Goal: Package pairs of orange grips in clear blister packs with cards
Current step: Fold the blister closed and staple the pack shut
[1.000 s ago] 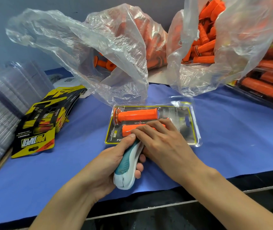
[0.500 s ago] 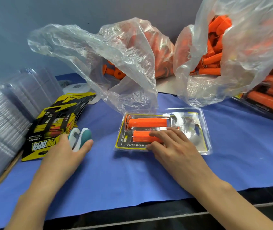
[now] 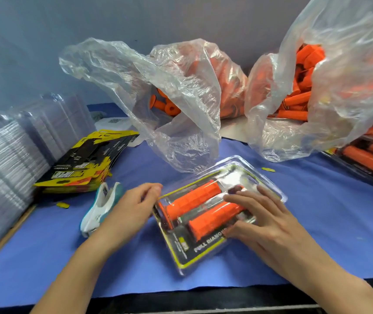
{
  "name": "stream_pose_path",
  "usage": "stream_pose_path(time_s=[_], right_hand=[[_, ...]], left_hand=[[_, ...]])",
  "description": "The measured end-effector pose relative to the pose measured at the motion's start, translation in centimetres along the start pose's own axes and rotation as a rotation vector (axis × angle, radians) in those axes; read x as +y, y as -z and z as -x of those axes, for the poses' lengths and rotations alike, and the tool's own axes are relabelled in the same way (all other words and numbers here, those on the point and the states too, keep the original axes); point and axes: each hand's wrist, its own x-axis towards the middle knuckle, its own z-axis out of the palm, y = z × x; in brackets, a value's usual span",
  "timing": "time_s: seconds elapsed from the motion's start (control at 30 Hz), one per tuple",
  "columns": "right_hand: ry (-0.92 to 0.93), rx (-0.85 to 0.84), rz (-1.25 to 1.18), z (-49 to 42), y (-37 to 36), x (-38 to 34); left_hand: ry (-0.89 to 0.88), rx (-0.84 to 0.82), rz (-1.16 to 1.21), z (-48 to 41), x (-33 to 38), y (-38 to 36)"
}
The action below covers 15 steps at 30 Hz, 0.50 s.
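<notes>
Left grip [image 3: 133, 207] off stapler [image 3: 97, 209], now holding turned blister pack [image 3: 203, 252]

A plain grey-blue wall [image 3: 45, 41] rises behind the blue-covered table [image 3: 316, 223].

A single wide-angle camera sat on the person's head and looked forward and down over the blue table [image 3: 316, 223] toward the grey wall [image 3: 45, 41]. It was near the work: both forearms ran up from the bottom edge, and the left hand [image 3: 133, 207] and right hand [image 3: 264, 220] met at the blister pack [image 3: 194, 254] mid-frame. The clear trays [image 3: 2, 168] filled the left edge and a plastic bag [image 3: 350, 87] the right.
</notes>
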Motion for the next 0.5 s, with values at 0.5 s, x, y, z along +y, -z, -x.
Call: stream_pose_path(time_s=[0.5], right_hand=[[-0.406,-0.014,-0.271,-0.2,4.5,0.3]], left_hand=[[0.329,-0.652,0.427,4.7,4.9,-7.1]])
